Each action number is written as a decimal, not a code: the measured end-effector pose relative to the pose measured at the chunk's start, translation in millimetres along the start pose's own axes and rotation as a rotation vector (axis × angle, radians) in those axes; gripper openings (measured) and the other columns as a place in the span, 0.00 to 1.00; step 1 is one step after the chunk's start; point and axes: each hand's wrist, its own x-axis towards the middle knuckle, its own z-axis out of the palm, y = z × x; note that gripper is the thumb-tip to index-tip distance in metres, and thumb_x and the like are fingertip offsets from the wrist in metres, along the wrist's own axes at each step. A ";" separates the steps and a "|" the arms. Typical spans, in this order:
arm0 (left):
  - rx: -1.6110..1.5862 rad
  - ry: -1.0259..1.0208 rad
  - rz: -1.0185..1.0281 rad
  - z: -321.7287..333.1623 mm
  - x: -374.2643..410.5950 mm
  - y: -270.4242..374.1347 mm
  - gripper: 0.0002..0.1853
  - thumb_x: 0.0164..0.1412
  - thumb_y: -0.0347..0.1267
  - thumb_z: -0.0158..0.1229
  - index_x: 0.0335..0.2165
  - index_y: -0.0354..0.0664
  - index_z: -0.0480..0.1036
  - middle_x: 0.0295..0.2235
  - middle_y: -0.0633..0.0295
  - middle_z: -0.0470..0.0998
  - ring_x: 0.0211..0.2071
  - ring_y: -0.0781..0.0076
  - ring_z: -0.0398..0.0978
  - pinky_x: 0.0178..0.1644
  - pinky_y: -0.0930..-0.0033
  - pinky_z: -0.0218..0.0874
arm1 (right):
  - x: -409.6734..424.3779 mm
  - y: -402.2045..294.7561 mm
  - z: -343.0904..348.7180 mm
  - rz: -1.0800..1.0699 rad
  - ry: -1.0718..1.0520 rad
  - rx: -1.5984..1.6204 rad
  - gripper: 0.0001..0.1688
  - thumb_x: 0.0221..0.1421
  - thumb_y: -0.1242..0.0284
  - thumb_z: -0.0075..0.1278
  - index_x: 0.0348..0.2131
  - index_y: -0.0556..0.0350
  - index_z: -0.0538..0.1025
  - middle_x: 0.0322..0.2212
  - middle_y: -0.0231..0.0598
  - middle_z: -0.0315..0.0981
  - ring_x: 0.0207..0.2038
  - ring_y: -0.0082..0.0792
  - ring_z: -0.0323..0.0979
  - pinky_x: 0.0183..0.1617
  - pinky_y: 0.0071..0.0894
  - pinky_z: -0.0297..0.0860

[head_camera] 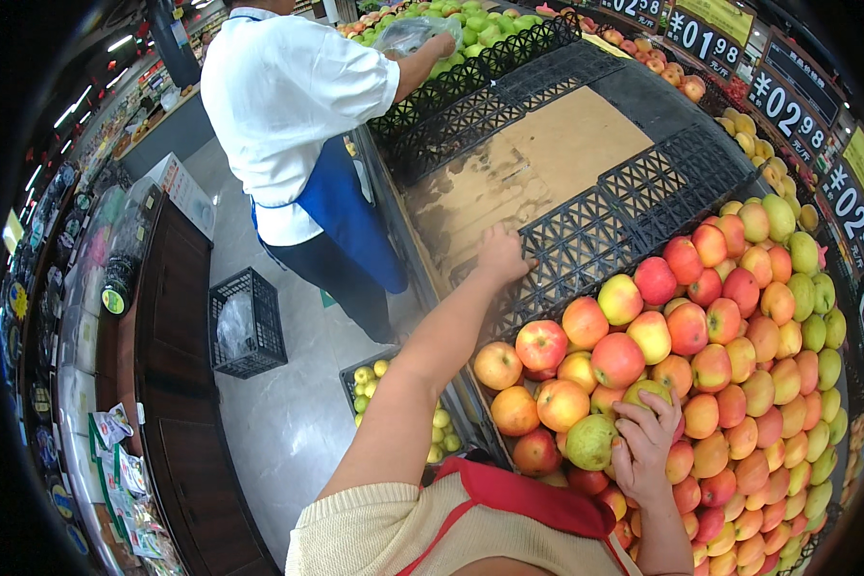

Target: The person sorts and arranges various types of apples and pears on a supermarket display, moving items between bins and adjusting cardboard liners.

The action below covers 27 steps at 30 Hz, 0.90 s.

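Note:
My left hand (504, 253) reaches across the display and rests at the border between brown cardboard (583, 129) and a black plastic lattice crate (576, 241). Its fingers look apart; whether they grip the crate edge is not clear. Close to my body, my right hand (644, 446) is curled over a green apple (646, 393), with the thumb against a second green fruit (592, 442). Both lie on a large pile of red and yellow apples (619, 360). Rows of similar apples fill the display to the right, with green ones along its outer side.
A co-worker (295, 129) in a white shirt and blue apron reaches over green fruit (475, 32) with a plastic bag (414, 36). A black crate (248, 324) stands on the floor; another crate of yellow-green fruit (374, 378) is below my left arm. Price signs (785, 108) line the back.

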 end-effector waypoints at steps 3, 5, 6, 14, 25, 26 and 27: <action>0.007 -0.020 -0.009 -3.2 -0.9 2.4 0.41 0.43 0.50 0.67 0.49 0.32 0.68 0.51 0.45 0.64 0.55 0.48 0.60 0.59 0.54 0.55 | 0.6 -0.2 -0.2 -0.004 0.001 0.000 0.08 0.41 0.77 0.49 0.28 0.55 0.72 0.40 0.34 0.74 0.51 0.45 0.63 0.63 0.63 0.44; 0.016 -0.023 -0.008 -2.7 0.2 2.2 0.40 0.44 0.50 0.67 0.49 0.32 0.68 0.51 0.45 0.64 0.56 0.48 0.59 0.59 0.54 0.55 | 1.0 -0.3 -0.2 -0.005 -0.001 -0.003 0.08 0.41 0.77 0.49 0.28 0.55 0.72 0.40 0.34 0.73 0.51 0.46 0.62 0.63 0.63 0.44; 0.017 -0.015 -0.004 -0.8 0.3 1.1 0.40 0.44 0.50 0.67 0.49 0.32 0.69 0.52 0.45 0.64 0.56 0.48 0.59 0.60 0.54 0.54 | 0.3 -0.3 -0.1 -0.005 -0.005 -0.005 0.08 0.41 0.77 0.49 0.28 0.55 0.72 0.41 0.35 0.73 0.52 0.46 0.62 0.63 0.64 0.44; 0.037 0.017 0.010 3.3 -0.6 -0.2 0.36 0.46 0.51 0.66 0.45 0.34 0.72 0.50 0.48 0.64 0.55 0.50 0.60 0.58 0.53 0.55 | -0.1 -0.4 -0.8 0.002 -0.041 -0.003 0.09 0.43 0.74 0.50 0.29 0.55 0.72 0.41 0.36 0.72 0.52 0.47 0.61 0.63 0.65 0.43; 0.016 0.003 -0.031 4.9 3.9 1.0 0.30 0.53 0.49 0.60 0.46 0.35 0.72 0.50 0.46 0.63 0.55 0.48 0.59 0.59 0.51 0.54 | -0.9 3.1 0.7 -0.018 -0.046 -0.019 0.15 0.43 0.64 0.54 0.30 0.55 0.72 0.42 0.36 0.73 0.52 0.48 0.61 0.62 0.66 0.44; 0.020 0.000 -0.035 5.5 3.6 0.6 0.30 0.54 0.49 0.59 0.46 0.35 0.72 0.50 0.46 0.63 0.55 0.49 0.59 0.59 0.51 0.54 | -1.2 3.3 0.6 -0.021 -0.048 -0.019 0.17 0.43 0.62 0.54 0.30 0.54 0.72 0.42 0.36 0.73 0.52 0.48 0.61 0.62 0.65 0.44; 0.024 -0.004 -0.035 4.2 3.5 2.3 0.29 0.54 0.49 0.59 0.46 0.36 0.72 0.50 0.46 0.63 0.55 0.49 0.59 0.59 0.51 0.53 | -1.5 3.3 0.2 -0.020 -0.048 -0.021 0.19 0.44 0.59 0.55 0.30 0.54 0.72 0.42 0.36 0.73 0.52 0.48 0.60 0.62 0.65 0.45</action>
